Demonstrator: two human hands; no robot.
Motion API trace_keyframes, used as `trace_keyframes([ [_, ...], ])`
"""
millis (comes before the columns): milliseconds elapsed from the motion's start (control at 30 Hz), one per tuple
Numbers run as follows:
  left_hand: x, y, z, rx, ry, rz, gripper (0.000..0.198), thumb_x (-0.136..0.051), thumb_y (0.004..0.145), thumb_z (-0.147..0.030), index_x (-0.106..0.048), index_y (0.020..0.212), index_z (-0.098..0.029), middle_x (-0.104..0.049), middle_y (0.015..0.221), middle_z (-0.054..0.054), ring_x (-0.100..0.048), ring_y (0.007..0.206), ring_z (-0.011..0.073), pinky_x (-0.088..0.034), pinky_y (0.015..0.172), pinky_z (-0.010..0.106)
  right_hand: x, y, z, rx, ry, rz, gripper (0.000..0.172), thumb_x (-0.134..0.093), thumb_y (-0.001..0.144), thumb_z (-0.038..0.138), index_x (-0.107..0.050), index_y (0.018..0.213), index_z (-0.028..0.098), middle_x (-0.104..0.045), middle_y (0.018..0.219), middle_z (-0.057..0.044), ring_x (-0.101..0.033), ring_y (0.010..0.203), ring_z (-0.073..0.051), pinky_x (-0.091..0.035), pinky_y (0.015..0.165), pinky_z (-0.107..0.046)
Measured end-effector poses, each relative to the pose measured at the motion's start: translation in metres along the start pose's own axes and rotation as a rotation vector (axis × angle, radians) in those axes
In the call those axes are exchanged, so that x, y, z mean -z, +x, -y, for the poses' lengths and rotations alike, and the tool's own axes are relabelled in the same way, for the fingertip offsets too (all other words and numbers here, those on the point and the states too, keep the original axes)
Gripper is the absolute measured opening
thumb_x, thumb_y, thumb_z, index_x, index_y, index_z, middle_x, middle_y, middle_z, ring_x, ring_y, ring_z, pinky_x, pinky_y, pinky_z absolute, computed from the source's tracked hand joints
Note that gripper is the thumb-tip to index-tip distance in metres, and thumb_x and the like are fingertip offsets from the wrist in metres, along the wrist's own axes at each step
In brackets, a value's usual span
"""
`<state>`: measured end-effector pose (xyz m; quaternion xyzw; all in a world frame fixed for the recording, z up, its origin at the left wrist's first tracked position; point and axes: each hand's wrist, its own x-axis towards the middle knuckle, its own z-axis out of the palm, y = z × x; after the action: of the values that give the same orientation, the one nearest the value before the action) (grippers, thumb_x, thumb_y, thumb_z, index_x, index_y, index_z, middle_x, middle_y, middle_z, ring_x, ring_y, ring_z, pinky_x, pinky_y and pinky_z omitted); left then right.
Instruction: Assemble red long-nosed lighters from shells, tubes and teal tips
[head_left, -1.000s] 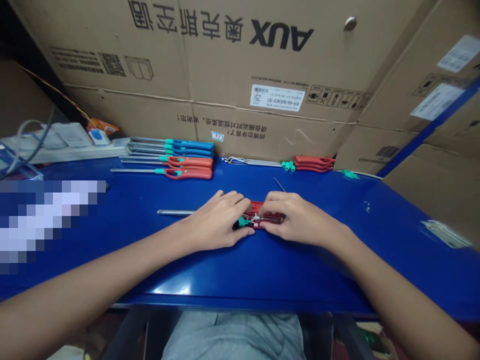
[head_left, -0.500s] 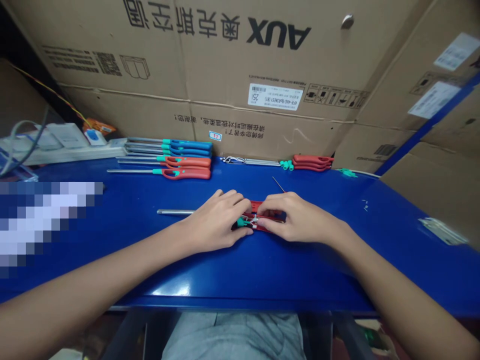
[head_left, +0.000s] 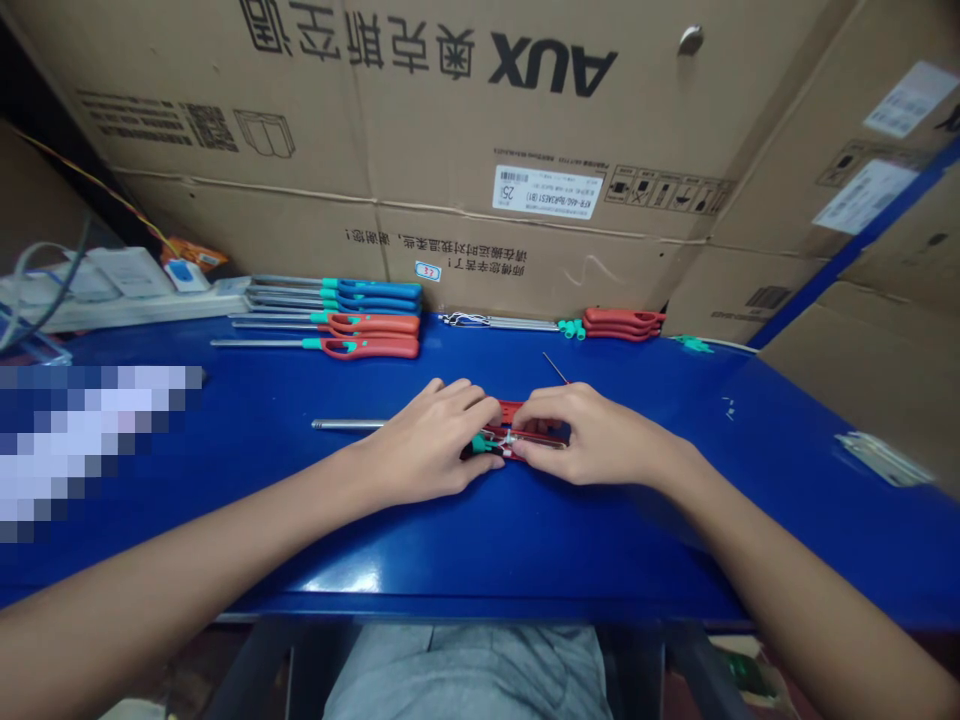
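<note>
An opened long-reach gas lighter lies under both hands, its metal tube (head_left: 349, 425) pointing left and its red handle shell (head_left: 512, 411) showing between my fingers. My left hand (head_left: 439, 440) closes round the front of the handle, thumb below, beside a green trigger part (head_left: 478, 443). Inside the handle, the fingertips of my right hand (head_left: 592, 435) pinch near a small whitish part (head_left: 509, 438) and thin wires. A brass-coloured strip shows under the right fingers; the rest of the inside is hidden. Behind the right hand, a thin metal shaft (head_left: 555, 367) with a red end lies on the table.
Blue and red finished lighters (head_left: 371, 347) are lined up at the back left, beside a power strip (head_left: 142, 310). Metal tubes (head_left: 517, 324), green parts (head_left: 571, 329) and red shells (head_left: 622, 323) lie against the cardboard (head_left: 450, 230). Pale strips (head_left: 885, 458) rest at the right.
My right thumb and fingers have shifted slightly within the handle, showing more of the brass-coloured strip. The left hand keeps its hold; the whole view has moved a little.
</note>
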<state>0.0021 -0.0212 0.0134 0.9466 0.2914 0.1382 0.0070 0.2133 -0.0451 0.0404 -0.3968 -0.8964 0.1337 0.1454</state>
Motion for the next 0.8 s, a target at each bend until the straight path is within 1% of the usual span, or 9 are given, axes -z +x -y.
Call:
trace_keyframes([
  [100,-0.0002,-0.0005,0.0001,-0.003,0.002,-0.005,0.024,-0.058,0.087,-0.038,-0.054,0.098,-0.017,-0.06,0.099,0.008,-0.053,0.092,0.0231,-0.038,0.077,0.035,0.0003,0.0,-0.0001,-0.007,-0.008,0.013,0.011,-0.059,0.082,0.023,-0.066,0.087,0.016,-0.063,0.08,-0.003,-0.054,0.068,-0.012,-0.038,0.062,-0.024],
  [267,-0.0007,-0.0012,0.0004,-0.012,0.014,-0.015,0.024,-0.058,0.087,-0.037,-0.055,0.098,-0.016,-0.06,0.098,0.008,-0.053,0.091,0.0228,-0.038,0.075,0.035,0.0003,0.0009,-0.0005,0.004,0.001,0.013,0.011,-0.058,0.082,0.02,-0.066,0.087,0.016,-0.065,0.083,-0.003,-0.056,0.072,-0.013,-0.039,0.065,-0.024],
  [400,-0.0004,-0.0013,-0.0008,-0.025,0.015,-0.041,0.025,-0.056,0.087,-0.039,-0.055,0.098,-0.016,-0.06,0.096,0.008,-0.053,0.09,0.0227,-0.038,0.076,0.035,-0.0002,0.0012,-0.0014,0.004,0.02,0.004,0.011,-0.059,0.083,0.021,-0.066,0.087,0.015,-0.066,0.083,-0.003,-0.056,0.072,-0.013,-0.04,0.065,-0.024],
  [500,0.0004,-0.0018,-0.0026,-0.026,-0.002,-0.058,0.026,-0.051,0.089,-0.04,-0.055,0.098,-0.016,-0.06,0.095,0.007,-0.053,0.09,0.0228,-0.038,0.077,0.036,-0.0006,0.0012,-0.0019,-0.005,0.033,-0.002,0.011,-0.059,0.083,0.022,-0.067,0.087,0.015,-0.066,0.083,-0.003,-0.056,0.071,-0.013,-0.04,0.064,-0.024],
  [633,0.0016,-0.0019,-0.004,-0.015,-0.001,-0.05,0.022,-0.044,0.092,-0.034,-0.057,0.096,-0.016,-0.06,0.094,0.007,-0.053,0.09,0.0224,-0.038,0.077,0.036,-0.0009,0.0017,-0.0016,-0.013,0.033,0.005,0.009,-0.06,0.082,0.02,-0.067,0.086,0.015,-0.067,0.081,-0.004,-0.056,0.07,-0.013,-0.04,0.064,-0.024],
  [800,0.0018,-0.0005,-0.0042,0.0,-0.002,-0.041,0.022,-0.042,0.093,-0.032,-0.057,0.095,-0.016,-0.061,0.094,0.008,-0.054,0.089,0.022,-0.038,0.077,0.036,-0.0003,0.0017,-0.0013,-0.012,0.032,0.007,0.011,-0.059,0.084,0.021,-0.067,0.087,0.015,-0.067,0.082,-0.004,-0.056,0.07,-0.013,-0.04,0.064,-0.024],
])
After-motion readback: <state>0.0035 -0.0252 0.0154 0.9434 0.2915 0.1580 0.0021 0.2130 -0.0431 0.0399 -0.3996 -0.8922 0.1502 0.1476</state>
